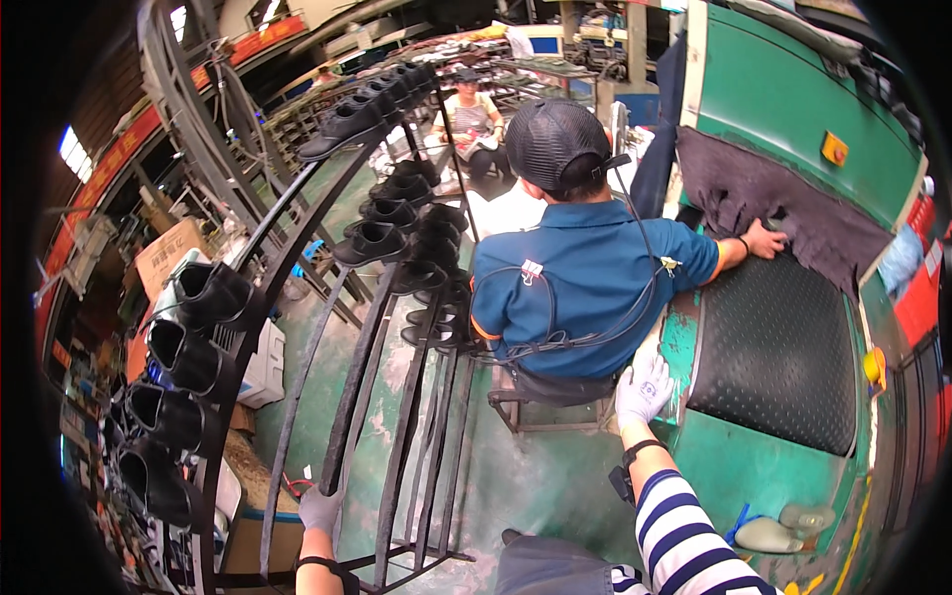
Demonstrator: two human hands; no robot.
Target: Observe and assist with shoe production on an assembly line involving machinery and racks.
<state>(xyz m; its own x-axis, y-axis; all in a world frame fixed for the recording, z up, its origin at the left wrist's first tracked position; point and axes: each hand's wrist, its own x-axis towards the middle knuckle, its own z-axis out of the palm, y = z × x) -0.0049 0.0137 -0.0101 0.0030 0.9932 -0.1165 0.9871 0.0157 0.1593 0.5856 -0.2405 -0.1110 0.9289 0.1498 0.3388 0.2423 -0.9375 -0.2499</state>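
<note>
My left hand (320,510), in a pale glove, is closed around a dark metal bar of the shoe rack (345,421) at the lower left. Black shoes (372,243) sit in rows on the rack's upper rails; its lower rails show bare. My right hand (645,389), in a white glove, has its fingers stretched out with nothing in them. It is at the edge of the green machine (739,471), just behind the seated co-worker's hip. Whether it touches the machine edge cannot be made out.
A co-worker in a blue shirt (585,283) sits ahead, one hand at the dark cloth flap (783,193) above a black textured conveyor belt (778,352). Shoe lasts (769,535) lie on the machine's near end. Another person (468,119) sits farther back. More shoes (159,486) stand at left.
</note>
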